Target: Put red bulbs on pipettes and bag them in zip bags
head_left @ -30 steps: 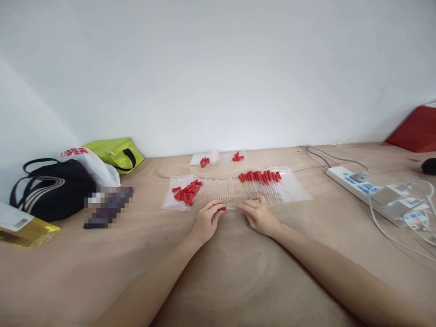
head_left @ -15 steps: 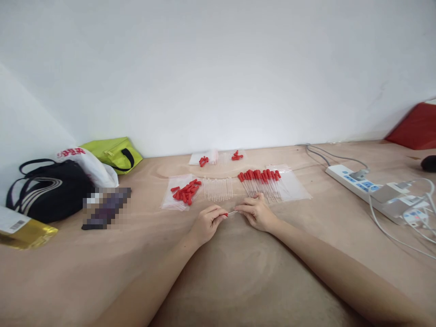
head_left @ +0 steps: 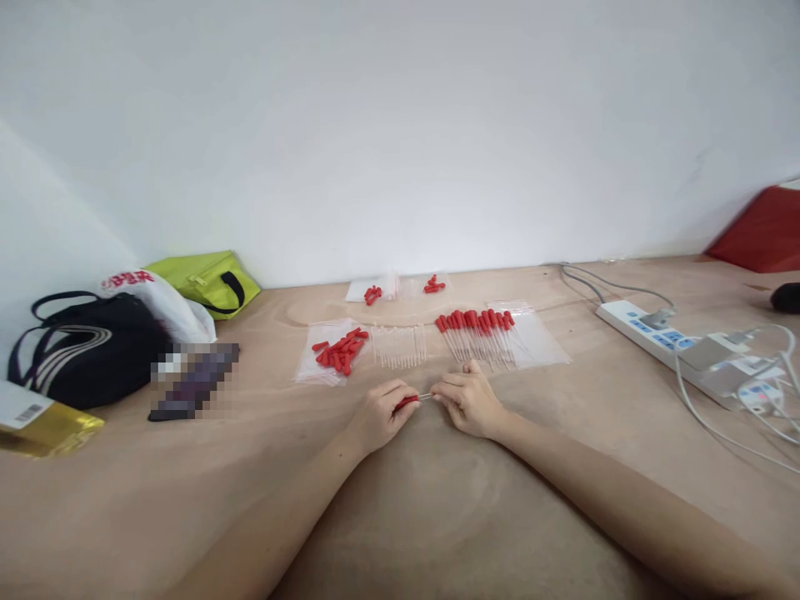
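Observation:
My left hand pinches a red rubber bulb between thumb and fingers. A thin clear dropper tube runs from the bulb's end to my right hand, whose fingers are closed on it. Whether the tube sits inside the bulb cannot be made out. Beyond my left hand, loose red bulbs lie on a clear plastic bag. A row of bare clear tubes is laid out in the middle. Past my right hand, several tubes with red bulbs on them lie side by side, partly over another plastic bag.
Near the wall lie two small groups of red bulbs with bags. At left are a black bag, a lime-green bag and a gold package. At right, a white power strip trails cables; a red object stands behind.
Both hands have shifted slightly lower. The left fingers have turned, so more of the red bulb shows between them. The right fingers have changed their pinch on the tube.

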Available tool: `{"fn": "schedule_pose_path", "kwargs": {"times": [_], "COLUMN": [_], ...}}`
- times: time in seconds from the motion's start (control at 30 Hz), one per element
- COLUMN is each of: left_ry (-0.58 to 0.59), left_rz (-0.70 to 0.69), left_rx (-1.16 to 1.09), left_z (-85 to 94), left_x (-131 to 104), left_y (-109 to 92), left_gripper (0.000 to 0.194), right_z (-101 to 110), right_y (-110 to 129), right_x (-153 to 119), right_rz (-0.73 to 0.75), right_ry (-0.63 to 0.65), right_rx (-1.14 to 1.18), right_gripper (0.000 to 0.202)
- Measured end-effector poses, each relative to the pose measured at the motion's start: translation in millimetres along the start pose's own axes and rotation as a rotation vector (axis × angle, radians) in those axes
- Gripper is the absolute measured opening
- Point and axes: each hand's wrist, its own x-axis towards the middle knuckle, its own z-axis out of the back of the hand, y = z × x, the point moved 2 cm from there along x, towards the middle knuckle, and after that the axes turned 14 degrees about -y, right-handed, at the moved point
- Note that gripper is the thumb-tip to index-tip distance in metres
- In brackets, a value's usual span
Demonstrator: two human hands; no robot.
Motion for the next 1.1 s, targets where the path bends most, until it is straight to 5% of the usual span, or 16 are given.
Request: {"fn": "schedule_pose_path", "kwargs": {"times": [0.47,0.67,0.8,0.93,1.1], "left_ry": [-0.011,-0.089,-0.190,-0.082,-0.044], "left_rz": [-0.025,0.019,0.211,0.314,0.334], "left_rx": [-0.004,0.033,0.167,0.183,0.165], "left_z": [0.5,3.3,5.8,2.1,1.6], "left_x": [0.9,2.0,0.4,-2.4,-1.5], "left_y": [2.4,8.5,12.0,15.7,17.9], "left_gripper": [0.015,0.015,0.032,0.009,0.004], "right_z": [-9.2,3.9,9.5,4.3,-10.8], "right_y": [4.1,3.1,-21.2,-53.8,-65.4], "right_x": [3.9,15.6,27.5,39.2,48.1], "right_rz": [-0.051,0.030,-0.215,-0.590,-0.754], "right_ry": [0.077,0.146,0.107,-0.033,-0.041], "right_rx": [0.073,-0.125,-0.273,-0.404,-0.523], "right_gripper": [0.025,0.022,0.022,0.025,0.024]}}
